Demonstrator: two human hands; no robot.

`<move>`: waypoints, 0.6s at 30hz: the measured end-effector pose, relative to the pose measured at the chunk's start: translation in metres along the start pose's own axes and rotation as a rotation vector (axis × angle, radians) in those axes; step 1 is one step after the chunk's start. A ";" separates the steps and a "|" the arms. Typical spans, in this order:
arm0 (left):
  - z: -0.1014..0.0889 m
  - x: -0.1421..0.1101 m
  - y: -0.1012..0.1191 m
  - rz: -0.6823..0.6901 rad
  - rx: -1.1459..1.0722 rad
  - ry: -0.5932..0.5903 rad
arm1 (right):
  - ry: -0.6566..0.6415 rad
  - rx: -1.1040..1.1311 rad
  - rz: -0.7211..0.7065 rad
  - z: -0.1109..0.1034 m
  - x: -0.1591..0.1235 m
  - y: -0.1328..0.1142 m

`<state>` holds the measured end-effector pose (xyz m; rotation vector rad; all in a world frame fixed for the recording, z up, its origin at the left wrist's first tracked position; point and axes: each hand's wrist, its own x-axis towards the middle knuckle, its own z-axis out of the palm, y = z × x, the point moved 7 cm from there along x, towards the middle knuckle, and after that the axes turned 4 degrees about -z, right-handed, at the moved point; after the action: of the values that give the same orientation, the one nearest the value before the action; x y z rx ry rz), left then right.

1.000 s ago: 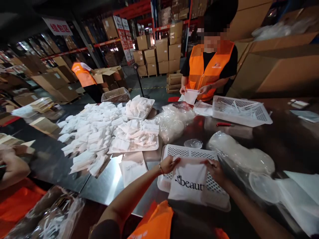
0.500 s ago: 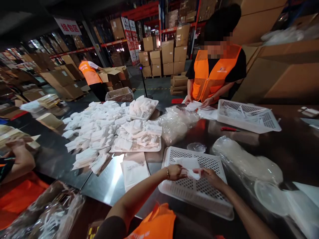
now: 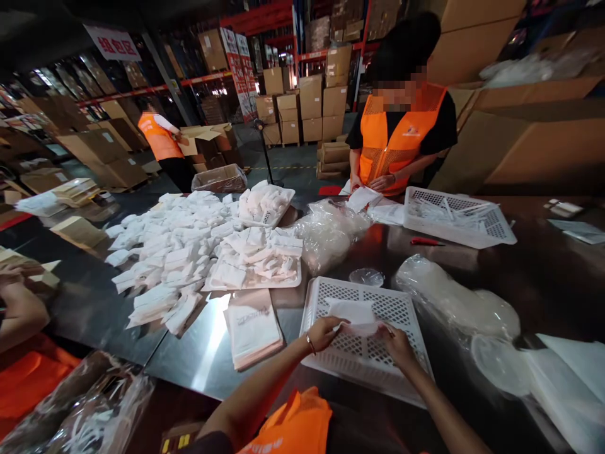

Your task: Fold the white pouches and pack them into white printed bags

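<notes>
Over the white perforated basket (image 3: pixel 401 302), my left hand (image 3: pixel 327 333) and my right hand (image 3: pixel 396 343) pinch opposite sides of a white pouch (image 3: pixel 353 313). The pouch looks thin and soft, and whatever is inside it cannot be made out. Left of the basket lies a stack of flat printed pouches (image 3: pixel 255 328). Farther back, a white tray (image 3: pixel 265 284) carries folded white packets, beside a big heap of similar packets (image 3: pixel 165 246). A clear round lid (image 3: pixel 367 277) rests just behind the basket.
Plastic-wrapped round lids (image 3: pixel 456 296) lie to the right, near a red cutter (image 3: pixel 425 241). Across the table a co-worker in an orange vest (image 3: pixel 401 139) handles white pouches beside another basket (image 3: pixel 458 236). Another person's arm (image 3: pixel 21 315) shows at the left.
My hands have moved slightly apart, and the pouch between them is spread wider. The whole view has shifted a little. The co-worker's hands have moved over the pouches.
</notes>
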<state>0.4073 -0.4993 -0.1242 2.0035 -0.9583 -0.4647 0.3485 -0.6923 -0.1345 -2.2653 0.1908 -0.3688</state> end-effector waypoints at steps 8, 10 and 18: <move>-0.006 -0.010 -0.012 -0.544 0.016 0.628 | 0.295 -0.102 0.140 0.010 -0.007 -0.011; -0.008 -0.005 -0.011 -0.574 0.044 0.650 | 0.333 -0.166 0.154 0.012 -0.003 -0.011; -0.012 -0.014 -0.030 -0.631 0.158 0.578 | 0.411 -0.355 0.149 0.012 -0.009 -0.003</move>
<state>0.4190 -0.4717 -0.1424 2.3755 0.0040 -0.1129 0.3436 -0.6794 -0.1419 -2.4747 0.6799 -0.7694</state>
